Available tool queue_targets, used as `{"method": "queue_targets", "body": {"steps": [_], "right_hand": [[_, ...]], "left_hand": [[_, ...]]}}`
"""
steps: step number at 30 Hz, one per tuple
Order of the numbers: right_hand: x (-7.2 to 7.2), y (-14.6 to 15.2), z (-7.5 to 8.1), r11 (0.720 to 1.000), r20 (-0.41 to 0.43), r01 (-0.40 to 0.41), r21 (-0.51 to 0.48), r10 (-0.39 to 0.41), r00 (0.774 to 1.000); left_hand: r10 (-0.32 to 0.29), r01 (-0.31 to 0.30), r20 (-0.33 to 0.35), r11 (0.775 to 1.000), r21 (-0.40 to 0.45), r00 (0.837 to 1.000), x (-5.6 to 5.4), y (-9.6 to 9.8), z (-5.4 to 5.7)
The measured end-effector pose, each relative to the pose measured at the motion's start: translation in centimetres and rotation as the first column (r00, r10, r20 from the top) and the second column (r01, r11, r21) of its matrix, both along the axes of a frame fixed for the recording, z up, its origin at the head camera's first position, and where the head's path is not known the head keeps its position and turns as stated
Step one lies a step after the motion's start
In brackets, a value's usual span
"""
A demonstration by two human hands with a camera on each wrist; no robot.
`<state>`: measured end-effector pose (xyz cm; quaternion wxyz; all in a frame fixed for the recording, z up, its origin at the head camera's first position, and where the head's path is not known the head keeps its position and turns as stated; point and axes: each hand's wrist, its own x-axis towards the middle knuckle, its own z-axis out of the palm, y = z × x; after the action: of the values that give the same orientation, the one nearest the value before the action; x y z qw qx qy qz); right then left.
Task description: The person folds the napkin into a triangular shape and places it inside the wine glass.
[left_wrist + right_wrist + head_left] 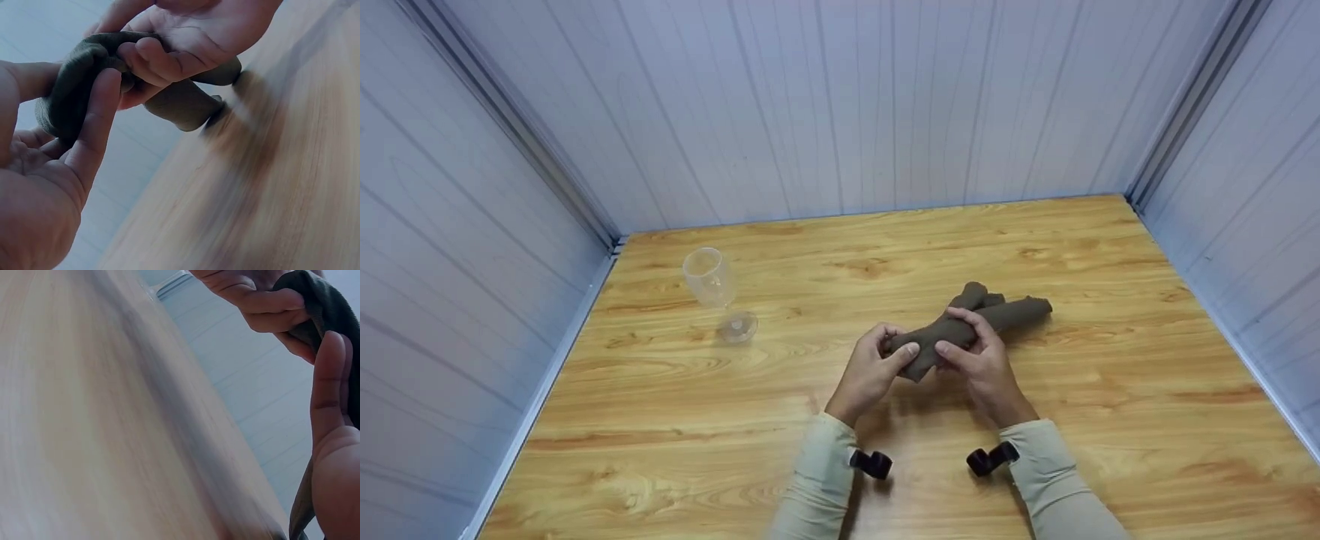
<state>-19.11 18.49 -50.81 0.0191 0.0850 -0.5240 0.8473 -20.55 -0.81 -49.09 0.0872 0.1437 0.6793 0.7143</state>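
Both hands hold a dark olive-grey cloth [941, 335], rolled into soft tubes, above the wooden table. The left hand [870, 371] pinches its near left end, thumb on top and fingers beneath. Farther along, the right hand [988, 367] grips the middle, with the thumb on the near side and a finger over the top. Beyond the hands, two tube-like ends of the cloth point away to the back right. In the left wrist view, the cloth [73, 84] is bunched between the left thumb and fingers. Only part of the cloth [332, 304] shows in the right wrist view.
A clear stemmed glass [711, 281] stands upright on the wooden table [660, 420], left of the hands. Pale panelled walls [855, 112] border the table at the back and on both sides. Each sleeve cuff carries a small black device [874, 463].
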Motion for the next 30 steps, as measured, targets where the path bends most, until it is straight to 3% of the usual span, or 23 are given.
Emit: {"method": "queue_targets", "body": {"steps": [3,9,12,14,17,20,24,27,30], "right_hand": [[-0.06,-0.14,-0.05,0.999,-0.005,0.051,0.009,-0.051,0.999],[-0.16,-0.15,-0.26,0.99,-0.016,0.127,0.058,-0.126,0.992],[-0.31,-0.1,-0.34,0.984,-0.001,0.165,0.075,-0.165,0.986],[-0.41,-0.06,-0.39,0.98,0.004,0.182,0.079,-0.182,0.983],[-0.48,-0.05,-0.44,0.98,0.006,0.182,0.083,-0.183,0.983],[-0.46,-0.05,-0.47,0.984,0.009,0.154,0.092,-0.155,0.988],[-0.29,-0.04,-0.47,0.986,0.0,0.101,0.133,-0.102,0.995],[-0.1,-0.11,-0.46,0.985,-0.015,0.062,0.161,-0.06,0.998],[0.03,-0.35,-0.46,0.987,-0.025,0.038,0.155,-0.035,0.999]], "left_hand": [[-0.001,0.001,-0.016,1.0,-0.025,1.0,0.02,-0.06,-0.07],[-0.034,0.034,0.026,0.999,-0.022,0.999,-0.06,-0.41,-0.45],[-0.054,0.055,0.026,0.997,-0.062,0.998,-0.09,-0.57,-0.56],[-0.051,0.05,-0.003,0.992,-0.118,0.999,-0.11,-0.65,-0.57],[-0.013,-0.011,-0.106,0.974,-0.225,0.994,-0.18,-0.68,-0.59],[0.029,-0.114,-0.251,0.937,-0.329,0.967,-0.21,-0.56,-0.63],[0.065,-0.262,-0.414,0.859,-0.441,0.908,-0.11,-0.38,-0.66],[0.094,-0.352,-0.479,0.801,-0.484,0.873,-0.02,-0.31,-0.67],[0.128,-0.406,-0.508,0.775,-0.485,0.852,0.05,-0.21,-0.71]]}}
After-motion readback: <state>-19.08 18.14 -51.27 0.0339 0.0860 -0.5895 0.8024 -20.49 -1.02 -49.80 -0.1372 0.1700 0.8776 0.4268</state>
